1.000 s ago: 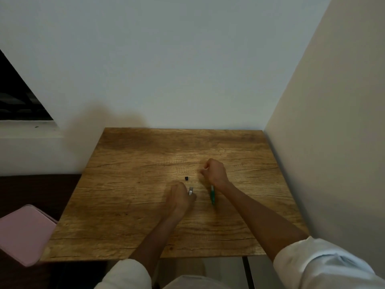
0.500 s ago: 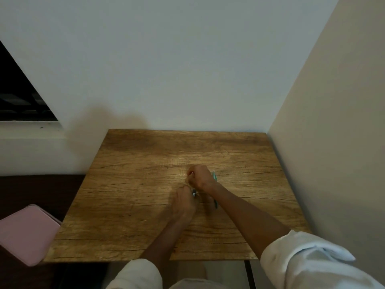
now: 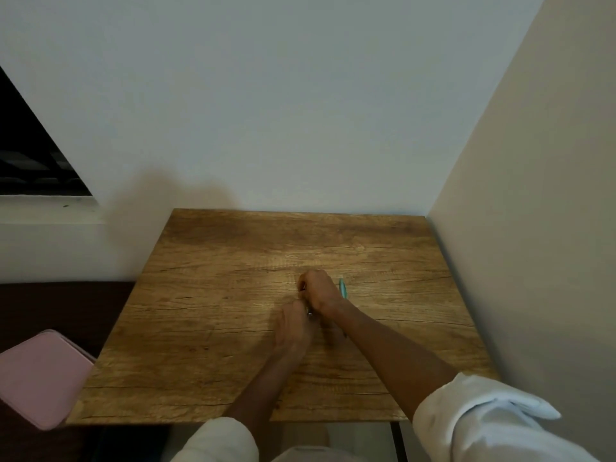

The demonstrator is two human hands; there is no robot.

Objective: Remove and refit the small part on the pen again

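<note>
My left hand (image 3: pixel 293 326) pinches a small silver piece (image 3: pixel 310 314) at its fingertips, just above the wooden table (image 3: pixel 206 328). My right hand (image 3: pixel 318 290) sits right behind it with curled fingers. Its fingertips close on a small black piece (image 3: pixel 302 287), which is mostly hidden. The two hands touch at the fingertips. A teal pen (image 3: pixel 342 288) lies on the table to the right of my right hand, partly hidden under the wrist.
The table stands in a corner, with a white wall behind it and a beige wall (image 3: pixel 533 228) along its right edge. A pink flat case (image 3: pixel 40 378) lies off the table's front left corner. A dark window opening (image 3: pixel 30 155) is at far left.
My right hand moved left from beside the pen to the small black piece lying on the table and closed over it. It now meets my left hand, which has hardly moved.
</note>
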